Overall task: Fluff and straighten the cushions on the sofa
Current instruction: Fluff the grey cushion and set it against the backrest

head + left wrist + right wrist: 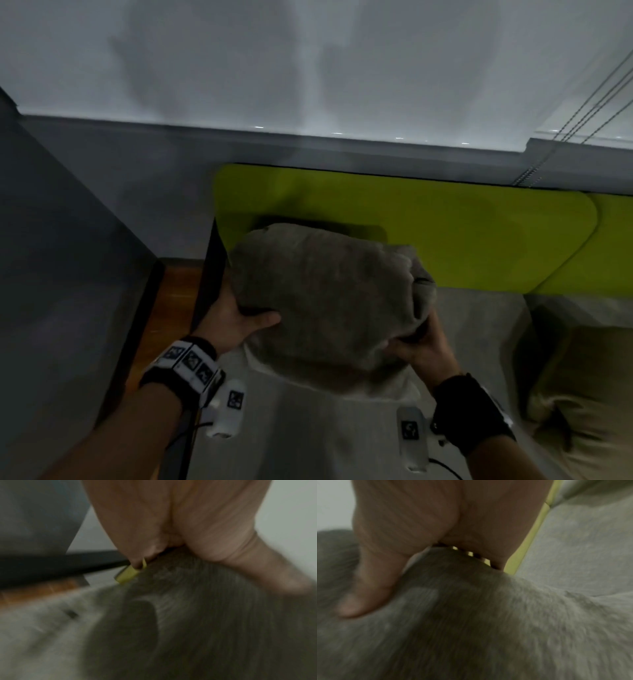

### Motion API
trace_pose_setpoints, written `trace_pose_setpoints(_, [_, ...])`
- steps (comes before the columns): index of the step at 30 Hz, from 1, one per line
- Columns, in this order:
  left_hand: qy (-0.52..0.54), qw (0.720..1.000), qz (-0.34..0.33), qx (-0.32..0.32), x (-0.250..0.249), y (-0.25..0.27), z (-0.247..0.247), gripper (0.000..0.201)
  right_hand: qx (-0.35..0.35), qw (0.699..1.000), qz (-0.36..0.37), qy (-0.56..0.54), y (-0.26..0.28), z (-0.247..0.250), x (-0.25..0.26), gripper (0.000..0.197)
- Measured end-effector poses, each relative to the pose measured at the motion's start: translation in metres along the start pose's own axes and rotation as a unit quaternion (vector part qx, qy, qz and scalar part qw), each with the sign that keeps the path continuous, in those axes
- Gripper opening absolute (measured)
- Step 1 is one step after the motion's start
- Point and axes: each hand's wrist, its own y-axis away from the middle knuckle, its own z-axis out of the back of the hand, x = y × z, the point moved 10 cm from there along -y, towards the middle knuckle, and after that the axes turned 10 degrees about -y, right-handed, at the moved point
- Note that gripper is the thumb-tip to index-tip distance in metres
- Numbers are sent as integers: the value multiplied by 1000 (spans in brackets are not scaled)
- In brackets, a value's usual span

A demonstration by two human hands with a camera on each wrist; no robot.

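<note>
Nearest the head camera, at 7 and 5 o'clock, two forearms wearing black wrist straps with white tagged camera blocks reach forward to a soft, plush grey-brown cushion [329, 301] held up above the pale grey seat of the sofa [308, 438]. The left hand [236, 320] grasps the cushion's 9 o'clock edge, thumb laid across the front face and fingers tucked out of sight behind it. The right hand [423, 346] clutches the 4 o'clock corner, fingers curled into bunched fabric that folds over them. Both wrist views, heavily blurred, show a palm and thumb pressed into the grey pile. Behind the cushion, at 12 to 2 o'clock, stands the sofa's lime-green backrest panel [462, 222]. A second, beige-tan cushion [582, 394] lies on the seat at 4 o'clock, well apart from the hands.
</note>
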Motion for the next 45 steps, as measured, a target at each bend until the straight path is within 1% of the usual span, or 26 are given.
trace_pose_setpoints(2, [50, 998, -16, -33, -24, -1, 3, 92, -16, 1000, 6, 7, -2, 6, 8, 125])
trace_pose_setpoints(3, [62, 996, -20, -64, -33, -2, 13, 88, -17, 1000, 14, 2, -3, 6, 16, 123])
trace_pose_setpoints(4, [61, 993, -19, -98, -36, -5, 22, 94, -24, 999, 21, -13, -6, 3, 25, 115])
trace_pose_setpoints(6, [49, 986, -14, -157, -39, -6, 39, 118, -25, 997, 42, -58, -17, -7, 40, 91])
trace_pose_setpoints(7, [49, 983, -15, -175, -39, -5, 44, 119, -30, 996, 43, -68, -22, -13, 44, 82])
trace_pose_setpoints(8, [47, 982, -10, -180, -35, -8, 46, 115, -36, 997, 29, -66, -28, -22, 44, 81])
trace_pose_setpoints(9, [47, 983, -4, -175, -31, -11, 46, 112, -31, 998, 3, -47, -34, -33, 40, 87])
trace_pose_setpoints(11, [30, 990, 10, -139, -21, -17, 42, 117, 7, 999, -41, 22, -45, -51, 30, 98])
trace_pose_setpoints(14, [-16, 995, 16, -101, -9, -16, 37, 123, 36, 996, -59, 50, -50, -57, 20, 82])
trace_pose_setpoints(15, [-20, 995, 10, -101, -11, -14, 38, 120, 38, 996, -69, 43, -48, -54, 17, 82])
trace_pose_setpoints(18, [14, 990, -5, -139, -16, -4, 41, 101, 29, 994, -102, 38, -42, -42, 6, 76])
trace_pose_setpoints(19, [22, 987, -16, -155, -20, 1, 42, 96, 24, 993, -108, 29, -40, -40, 3, 78])
trace_pose_setpoints(21, [30, 983, -28, -181, -21, 12, 42, 90, 38, 992, -118, 8, -38, -45, -5, 98])
trace_pose_setpoints(24, [53, 977, 5, -208, -9, 25, 51, 83, 84, 988, -131, 18, -36, -67, -6, 121])
trace_pose_setpoints(26, [52, 975, 15, -213, -3, 26, 61, 72, 107, 983, -140, 56, -39, -78, -6, 121])
trace_pose_setpoints(28, [34, 980, 11, -194, -5, 21, 64, 63, 112, 979, -136, 98, -45, -78, -3, 108])
trace_pose_setpoints(30, [17, 985, 18, -173, -6, 12, 64, 53, 79, 980, -114, 140, -54, -65, 6, 88])
trace_pose_setpoints(32, [22, 979, 35, -199, -8, 7, 74, 50, 2, 975, -50, 215, -60, -40, 28, 85])
trace_pose_setpoints(33, [19, 970, 37, -238, -12, 6, 87, 48, -41, 965, 17, 258, -58, -30, 50, 80])
trace_pose_setpoints(34, [19, 959, 30, -283, -19, 7, 101, 41, -73, 948, 110, 291, -54, -26, 79, 68])
trace_pose_setpoints(35, [16, 948, 16, -319, -28, 9, 116, 32, -81, 926, 198, 313, -47, -29, 104, 52])
trace_pose_setpoints(36, [6, 942, -7, -335, -37, 7, 126, 20, -61, 911, 247, 324, -43, -38, 124, 38])
trace_pose_setpoints(37, [-18, 945, -30, -326, -47, 2, 132, 17, -22, 907, 253, 335, -45, -48, 133, 29])
trace_pose_setpoints(39, [-94, 959, -59, -262, -62, -13, 131, 29, 67, 893, 175, 408, -63, -67, 124, 29])
trace_pose_setpoints(42, [-191, 973, -28, -128, -58, -32, 114, 29, 103, 842, 44, 528, -89, -68, 103, 30])
trace_pose_setpoints(45, [-236, 970, 3, -65, -53, -34, 102, 24, 164, 790, 6, 590, -91, -75, 87, 29])
